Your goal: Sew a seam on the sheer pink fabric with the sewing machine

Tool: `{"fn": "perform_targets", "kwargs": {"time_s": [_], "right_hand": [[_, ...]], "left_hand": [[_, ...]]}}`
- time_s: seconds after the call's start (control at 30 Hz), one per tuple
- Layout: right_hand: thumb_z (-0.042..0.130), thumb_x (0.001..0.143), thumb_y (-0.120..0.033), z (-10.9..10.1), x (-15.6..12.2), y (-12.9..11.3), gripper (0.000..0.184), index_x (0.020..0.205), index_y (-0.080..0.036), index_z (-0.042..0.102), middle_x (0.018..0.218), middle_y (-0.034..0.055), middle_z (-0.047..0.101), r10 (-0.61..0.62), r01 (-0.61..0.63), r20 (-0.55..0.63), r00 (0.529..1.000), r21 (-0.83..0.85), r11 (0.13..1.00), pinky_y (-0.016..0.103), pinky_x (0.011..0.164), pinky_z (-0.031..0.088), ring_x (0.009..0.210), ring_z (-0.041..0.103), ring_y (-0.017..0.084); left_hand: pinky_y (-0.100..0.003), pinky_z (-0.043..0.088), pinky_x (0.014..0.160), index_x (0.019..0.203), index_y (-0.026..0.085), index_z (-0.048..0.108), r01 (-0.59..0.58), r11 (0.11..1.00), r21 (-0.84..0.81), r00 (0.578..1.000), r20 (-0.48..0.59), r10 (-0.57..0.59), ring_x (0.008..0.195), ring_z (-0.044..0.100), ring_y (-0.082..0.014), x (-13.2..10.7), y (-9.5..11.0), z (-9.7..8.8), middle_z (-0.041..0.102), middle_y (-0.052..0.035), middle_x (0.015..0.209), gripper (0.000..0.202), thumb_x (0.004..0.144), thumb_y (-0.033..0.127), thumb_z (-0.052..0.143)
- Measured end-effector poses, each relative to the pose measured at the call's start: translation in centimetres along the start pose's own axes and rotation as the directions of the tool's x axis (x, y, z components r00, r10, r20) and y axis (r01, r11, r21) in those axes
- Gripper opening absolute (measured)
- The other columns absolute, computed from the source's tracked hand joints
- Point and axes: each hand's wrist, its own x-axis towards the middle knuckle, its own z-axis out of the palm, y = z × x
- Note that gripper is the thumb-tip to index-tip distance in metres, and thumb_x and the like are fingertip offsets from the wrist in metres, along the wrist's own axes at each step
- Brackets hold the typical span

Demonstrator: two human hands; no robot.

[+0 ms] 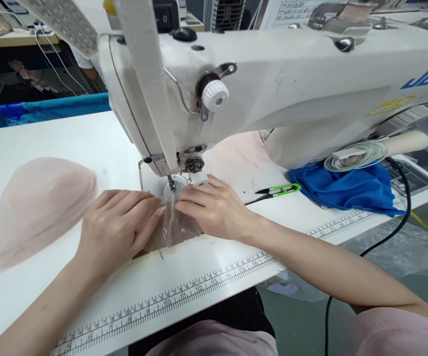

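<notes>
Two hands rest close together on the white bench [88, 136], one on each side of the foot [171, 184] of a big white sewing machine [284, 79]. Between them, right under the foot, is a thin, see-through piece [170, 225]. The left hand [119, 222] has its fingers bent and lying side by side on the left part. The right hand [217, 207] is curled, with its fingertips down on the right part. They likely sit this way to keep the thin piece flat and straight. I cannot tell if they pinch it or just press, as the fingers hide its edges.

The piece looks shiny and a bit wrinkly, with a paler strip running down its middle toward the near edge. A soft, pale pink cloth [43, 207] lies to the left. Green snips [288, 188] lie to the right, perhaps to be easy to reach, just beside a crumpled blue cloth [347, 190].
</notes>
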Motion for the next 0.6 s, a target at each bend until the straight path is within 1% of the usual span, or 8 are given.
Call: {"fn": "perform_targets", "kwargs": {"time_s": [0.07,0.1,0.17,0.27,0.37,0.43,0.53,0.6], "right_hand": [[0.043,0.090,-0.006,-0.1,0.0,-0.2,0.029,0.093,-0.018,0.070,0.095,-0.0006,0.076,-0.010,0.004,0.069,0.998,0.086,0.996,0.032,0.090,0.046,0.083,0.066,0.015],[0.044,0.091,-0.008,-0.1,-0.1,-0.3,0.029,0.097,-0.018,0.070,0.096,0.0001,0.076,-0.001,-0.011,0.100,0.995,0.117,0.993,0.032,0.089,0.046,0.083,0.066,0.015],[0.042,0.092,-0.006,0.0,-0.2,-0.4,0.030,0.102,-0.016,0.069,0.098,0.0021,0.076,0.050,-0.070,0.135,0.990,0.145,0.987,0.032,0.086,0.047,0.084,0.066,0.016],[0.042,0.093,-0.002,0.3,-0.2,-0.2,0.030,0.101,-0.014,0.068,0.105,0.0052,0.074,0.131,-0.154,0.163,0.978,0.142,0.978,0.031,0.083,0.047,0.088,0.065,0.017],[0.047,0.095,-0.009,0.3,-0.1,0.0,0.022,0.096,-0.012,0.068,0.106,0.0089,0.074,0.175,-0.195,0.218,0.960,0.073,0.978,0.034,0.085,0.046,0.090,0.063,0.020],[0.048,0.096,-0.014,0.2,0.0,0.1,0.020,0.096,-0.011,0.068,0.102,0.0094,0.075,0.200,-0.213,0.246,0.948,0.026,0.977,0.037,0.090,0.044,0.092,0.062,0.022],[0.050,0.096,-0.018,0.1,-0.1,0.1,0.022,0.105,-0.009,0.068,0.094,0.0077,0.076,0.219,-0.227,0.268,0.938,0.001,0.974,0.039,0.098,0.039,0.098,0.062,0.024],[0.049,0.097,-0.020,0.1,-0.2,0.1,0.025,0.111,-0.010,0.067,0.096,0.0075,0.076,0.219,-0.224,0.272,0.937,-0.015,0.975,0.041,0.101,0.037,0.101,0.062,0.024]], "left_hand": [[-0.041,0.049,0.089,0.112,0.018,0.064,0.017,0.997,-0.081,0.997,0.072,-0.011,0.099,0.068,-0.0234,0.0,-0.1,0.5,0.073,-0.0073,0.113,0.022,0.097,0.023,0.049],[-0.043,0.048,0.095,0.116,0.018,0.063,0.025,0.993,-0.111,0.994,0.104,-0.014,0.104,0.067,-0.0235,0.1,-0.1,0.8,0.071,-0.0075,0.117,0.025,0.098,0.023,0.046],[-0.043,0.048,0.097,0.122,0.018,0.062,0.038,0.990,-0.133,0.989,0.147,-0.018,0.104,0.065,-0.0234,0.2,0.0,1.5,0.071,-0.0079,0.115,0.029,0.100,0.025,0.043],[-0.042,0.051,0.089,0.123,0.013,0.063,0.023,0.996,-0.083,0.990,0.139,-0.012,0.098,0.063,-0.0251,0.4,0.3,2.3,0.069,-0.0107,0.106,0.033,0.100,0.029,0.045],[-0.042,0.052,0.085,0.119,0.010,0.066,-0.022,0.999,-0.049,0.993,0.117,0.028,0.096,0.062,-0.0263,0.3,0.6,2.6,0.067,-0.0127,0.103,0.036,0.099,0.033,0.047],[-0.044,0.051,0.090,0.117,0.010,0.067,-0.033,0.999,-0.035,0.994,0.107,0.036,0.101,0.062,-0.0279,0.2,0.7,2.6,0.068,-0.0143,0.108,0.036,0.098,0.034,0.049],[-0.045,0.047,0.103,0.122,0.009,0.065,-0.046,0.999,-0.026,0.994,0.094,0.048,0.115,0.062,-0.0288,0.0,0.8,2.6,0.066,-0.0163,0.124,0.037,0.098,0.034,0.051],[-0.044,0.043,0.109,0.127,0.008,0.061,-0.066,0.998,-0.020,0.994,0.090,0.068,0.119,0.062,-0.0279,-0.1,0.9,2.6,0.065,-0.0167,0.129,0.040,0.098,0.034,0.050]]}}
